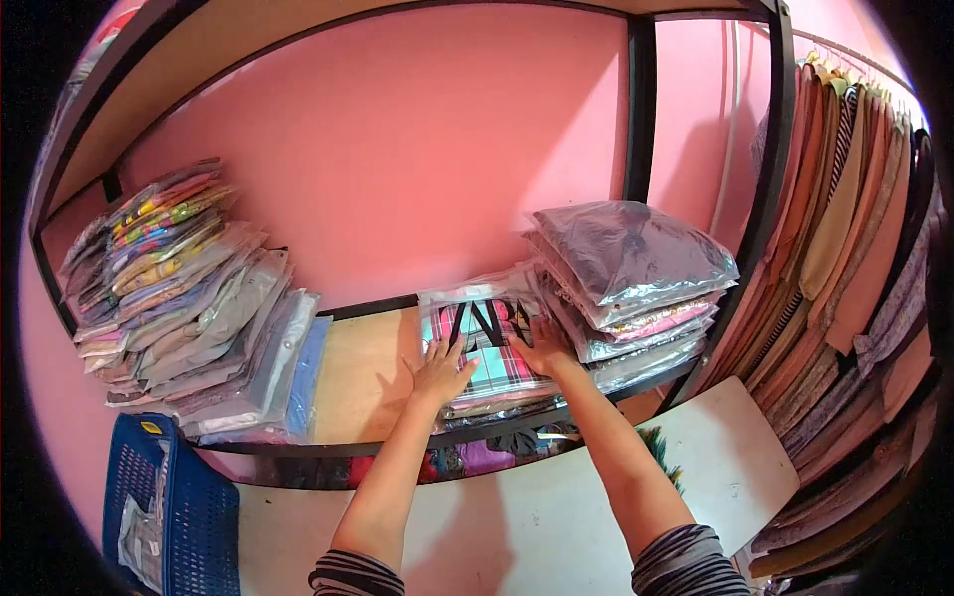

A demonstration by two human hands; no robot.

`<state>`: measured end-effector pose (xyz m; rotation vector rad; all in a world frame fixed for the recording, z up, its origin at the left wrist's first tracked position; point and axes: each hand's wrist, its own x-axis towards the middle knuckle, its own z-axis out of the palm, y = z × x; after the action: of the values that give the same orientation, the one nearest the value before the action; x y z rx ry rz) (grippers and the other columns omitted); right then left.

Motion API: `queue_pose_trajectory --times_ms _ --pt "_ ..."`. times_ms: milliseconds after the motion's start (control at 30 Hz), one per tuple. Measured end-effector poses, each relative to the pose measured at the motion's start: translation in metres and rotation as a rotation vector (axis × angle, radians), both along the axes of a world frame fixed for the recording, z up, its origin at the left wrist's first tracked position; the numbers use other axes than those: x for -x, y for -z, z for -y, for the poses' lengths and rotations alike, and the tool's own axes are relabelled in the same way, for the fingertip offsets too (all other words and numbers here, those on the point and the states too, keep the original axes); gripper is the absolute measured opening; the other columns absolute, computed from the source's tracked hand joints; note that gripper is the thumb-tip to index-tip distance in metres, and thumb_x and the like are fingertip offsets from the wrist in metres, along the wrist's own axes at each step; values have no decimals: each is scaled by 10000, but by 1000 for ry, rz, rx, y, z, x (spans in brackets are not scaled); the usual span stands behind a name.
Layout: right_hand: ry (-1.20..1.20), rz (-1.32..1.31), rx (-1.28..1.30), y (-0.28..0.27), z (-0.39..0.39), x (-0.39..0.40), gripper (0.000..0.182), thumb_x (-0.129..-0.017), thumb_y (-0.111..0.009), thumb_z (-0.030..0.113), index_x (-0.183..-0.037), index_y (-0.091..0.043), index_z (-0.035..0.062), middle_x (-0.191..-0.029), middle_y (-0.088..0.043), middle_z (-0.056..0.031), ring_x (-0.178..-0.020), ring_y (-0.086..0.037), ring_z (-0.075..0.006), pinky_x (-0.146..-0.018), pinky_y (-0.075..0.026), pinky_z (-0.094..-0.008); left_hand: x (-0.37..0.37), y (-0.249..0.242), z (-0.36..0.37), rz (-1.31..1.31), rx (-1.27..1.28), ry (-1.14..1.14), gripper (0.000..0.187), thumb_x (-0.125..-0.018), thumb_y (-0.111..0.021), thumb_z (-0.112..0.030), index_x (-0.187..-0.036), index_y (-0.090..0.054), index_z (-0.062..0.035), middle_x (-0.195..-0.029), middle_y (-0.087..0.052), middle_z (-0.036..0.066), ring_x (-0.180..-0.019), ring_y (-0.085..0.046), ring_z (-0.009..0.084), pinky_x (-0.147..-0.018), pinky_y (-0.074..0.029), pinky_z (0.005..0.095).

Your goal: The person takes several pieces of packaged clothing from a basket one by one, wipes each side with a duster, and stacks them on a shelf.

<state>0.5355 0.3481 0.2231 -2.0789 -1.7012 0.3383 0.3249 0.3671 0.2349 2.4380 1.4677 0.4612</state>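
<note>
A plaid garment in a clear bag with large black letters (487,348) lies on top of a low stack on the wooden shelf. My left hand (439,372) rests on its left edge, fingers spread. On its right side lies my right hand (545,348), also with fingers apart. Neither hand grips anything. Right beside the stack stands a taller pile of bagged clothes (636,263), dark grey on top. More bagged garments lie under the plaid one.
Bagged clothes are piled high (199,318) at the shelf's left. A blue basket (204,526) stands below them. Hanging clothes (845,238) fill the right side. A black-framed shelf edge (457,433) runs above a white table (477,536).
</note>
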Motion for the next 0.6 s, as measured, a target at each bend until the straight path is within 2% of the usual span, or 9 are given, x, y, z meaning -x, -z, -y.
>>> queue_pose_trajectory --times_ms 67,133,200,267,333,400,467,533,600 --pt "-38 50 -91 9 9 -5 772 -791 -245 601 -1275 -223 0 -1349 -180 -193 -1266 -130 -315 -1022 -123 -403 9 -1 12 63 -25 31 640 -812 -303 -551 -1311 -246 -154 -1371 -189 106 -1262 -166 298 -943 -40 620" --pt "-76 99 -180 13 32 -9 746 -815 -257 558 -1263 -226 -37 -1337 -193 -214 -1260 -146 -323 -1017 -140 -404 19 -21 44 -55 -35 -63 590 -838 -313 -486 -1299 -268 -120 -1349 -227 142 -1243 -206 320 -963 -69 587" --pt "-199 38 -264 13 74 -10 651 -838 -376 410 -1266 -214 -53 -1313 -221 -244 -1234 -200 -351 -1001 -190 -402 33 -8 66 67 -63 -8 560 -842 -359 -425 -1288 -280 -97 -1336 -233 175 -1237 -208 337 -978 -72 554" --pt "-258 89 -559 25 127 -11 626 -808 -483 276 -1272 -210 -43 -1304 -236 -243 -1210 -241 -367 -987 -224 -400 46 2 108 96 -320 -132 572 -845 -372 -392 -1299 -243 -68 -1353 -224 134 -1254 -185 305 -975 -38 554" --pt "-206 58 -603 58 190 -9 627 -782 -520 226 -1262 -223 -47 -1298 -248 -238 -1209 -245 -368 -990 -218 -402 70 31 154 138 -345 -151 562 -835 -424 -325 -1289 -247 -46 -1355 -208 141 -1255 -178 301 -972 -53 553" --pt "-176 -36 -505 110 254 -12 607 -795 -502 215 -1260 -222 -58 -1294 -248 -255 -1210 -239 -377 -998 -205 -405 97 66 213 210 -229 -170 589 -814 -466 -324 -1257 -276 15 -1318 -238 205 -1237 -187 340 -975 -68 545" --pt "-141 -79 -346 169 321 -10 569 -816 -474 231 -1238 -254 -82 -1272 -266 -282 -1196 -256 -396 -993 -217 -410 139 136 271 263 38 -221 628 -796 -493 -330 -1260 -261 24 -1318 -208 236 -1239 -175 349 -976 -96 537" --pt "-121 -200 -278 191 381 1 570 -826 -434 291 -1236 -272 -70 -1281 -262 -273 -1192 -253 -408 -988 -206 -445 169 169 340 126 217 -344 679 -782 -500 -370 -1269 -238 23 -1326 -163 256 -1240 -145 376 -957 -103 570" --pt "-170 -140 -160 189 421 15 572 -824 -423 288 -1255 -254 -48 -1286 -266 -256 -1195 -250 -400 -985 -195 -459 191 201 399 73 240 -428 699 -773 -502 -387 -1275 -229 18 -1334 -139 254 -1240 -129 390 -944 -94 592"
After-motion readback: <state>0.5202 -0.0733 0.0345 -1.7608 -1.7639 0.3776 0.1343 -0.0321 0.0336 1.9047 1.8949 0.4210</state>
